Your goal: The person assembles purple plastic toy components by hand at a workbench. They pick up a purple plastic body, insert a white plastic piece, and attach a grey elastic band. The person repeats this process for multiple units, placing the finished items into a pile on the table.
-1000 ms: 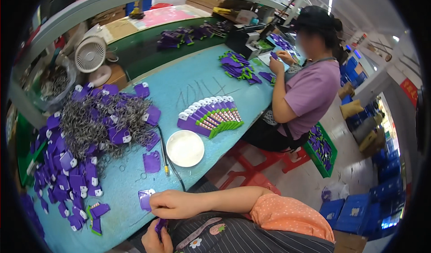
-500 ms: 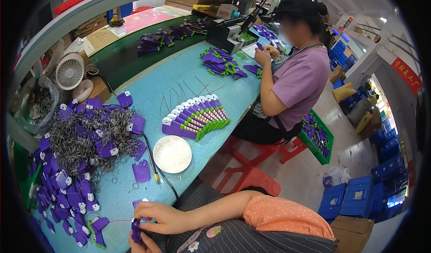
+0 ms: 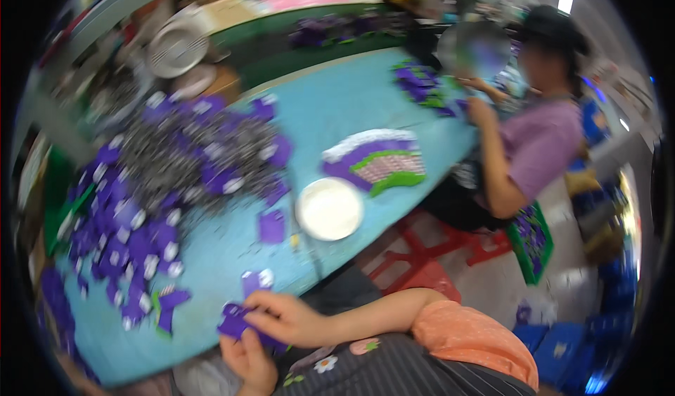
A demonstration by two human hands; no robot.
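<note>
Near the front edge of the blue table, both my hands grip one small purple piece (image 3: 234,318), a flat part whose kind I cannot make out. My left hand (image 3: 252,365) pinches it from below. From the right my right hand (image 3: 294,320) closes on its upper side, fingers bent. Just beyond lies another purple piece with a white end (image 3: 253,281). Left of my hands is a purple piece with green and striped edging (image 3: 169,309). Motion smears the fine detail.
Purple pieces (image 3: 112,255) and tangled dark metal rings (image 3: 162,160) are heaped at left. A white bowl (image 3: 330,209) stands beside a fanned row of purple-green pieces (image 3: 376,160). A co-worker (image 3: 541,143) sits at right, near red stools (image 3: 422,276). A fan (image 3: 178,48) stands at the back.
The whole view has swung, so the table and its contents sit farther right and are blurred. My hands have lifted slightly from the lower edge, still on a purple piece.
</note>
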